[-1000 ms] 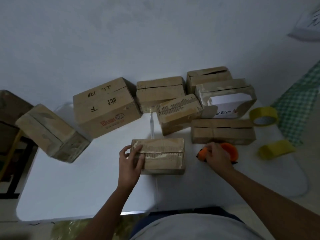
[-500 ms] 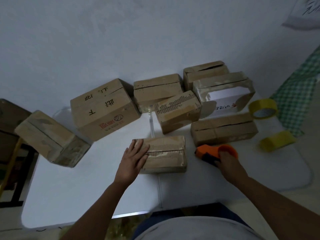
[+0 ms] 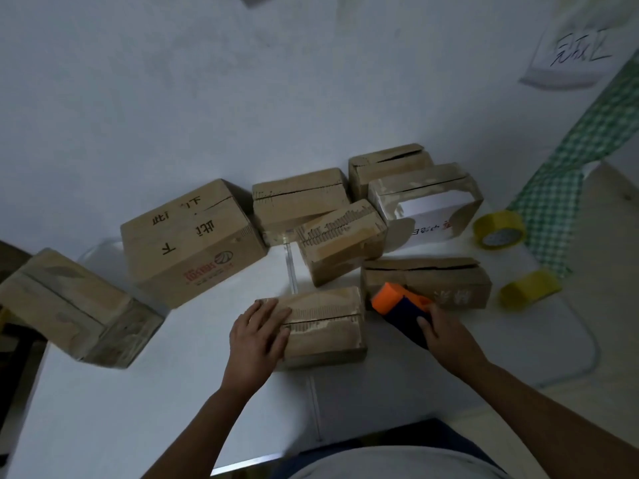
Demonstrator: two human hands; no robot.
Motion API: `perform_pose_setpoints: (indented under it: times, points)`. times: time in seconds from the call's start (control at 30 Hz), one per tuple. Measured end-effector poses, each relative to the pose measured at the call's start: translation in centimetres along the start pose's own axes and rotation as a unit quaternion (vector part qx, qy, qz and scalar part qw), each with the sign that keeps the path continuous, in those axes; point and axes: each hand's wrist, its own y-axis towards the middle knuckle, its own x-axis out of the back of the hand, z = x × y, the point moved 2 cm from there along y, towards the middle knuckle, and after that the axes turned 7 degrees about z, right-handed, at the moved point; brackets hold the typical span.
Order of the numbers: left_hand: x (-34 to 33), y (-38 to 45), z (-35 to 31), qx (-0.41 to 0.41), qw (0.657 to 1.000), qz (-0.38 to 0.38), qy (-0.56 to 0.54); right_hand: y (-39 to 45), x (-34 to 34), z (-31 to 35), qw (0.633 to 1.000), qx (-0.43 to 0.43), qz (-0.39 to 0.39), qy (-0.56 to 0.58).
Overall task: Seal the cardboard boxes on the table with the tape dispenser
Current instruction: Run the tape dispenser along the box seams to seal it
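The small box (image 3: 325, 326) sits at the front of the white table (image 3: 138, 409), right in front of the person. Its top flaps meet in a line down the middle. The left hand (image 3: 257, 340) lies flat on the box's left end, with straight fingers (image 3: 276, 316) pressing down. The right hand (image 3: 446, 340) is curled tight around the handle of the tape dispenser (image 3: 401, 309), which is lifted just beside the box's right end.

To do this well, I think the flat hand should keep the flaps shut and the box steady. The orange nose should touch one end of the line, then slide straight along it.

More boxes (image 3: 193, 240) wait behind. Two yellow tape rolls (image 3: 499, 229) lie far to the right.
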Motion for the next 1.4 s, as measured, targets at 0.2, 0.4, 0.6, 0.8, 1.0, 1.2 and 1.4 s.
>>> perform_pose_setpoints:
  times: [0.2, 0.4, 0.6, 0.8, 1.0, 1.2, 1.4]
  points:
    - [1.2, 3.9, -5.5, -0.123, 0.992, 0.011, 0.025, -0.8, 0.4, -2.0, 0.996, -0.013, 0.005, -0.088]
    - [-1.9, 10.0, -13.0, -0.179, 0.948, 0.224, 0.138, -0.4, 1.0, -3.1, 0.988, 0.001, 0.05, -0.144]
    - [-6.1, 13.6, -17.0, -0.19, 0.87, 0.357, 0.283, -1.2, 1.4, -5.5, 0.979, 0.039, 0.092, -0.176]
    - [-8.1, 14.5, -17.4, -0.221, 0.808, 0.426, 0.343, -1.6, 1.0, -8.4, 0.974, 0.092, 0.099, -0.184]
    - [-8.9, 14.7, -17.2, -0.229, 0.803, 0.44, 0.33, -4.4, 3.5, -13.5, 0.977, 0.045, 0.11, -0.175]
    - [-9.2, 15.8, -17.6, -0.207, 0.824, 0.447, 0.28, -5.3, 8.0, -11.8, 0.994, 0.047, -0.04, -0.086]
    - [-4.0, 15.9, -19.2, -0.01, 0.955, 0.27, -0.121, -2.7, 9.2, -5.1, 0.991, 0.107, -0.061, 0.05]
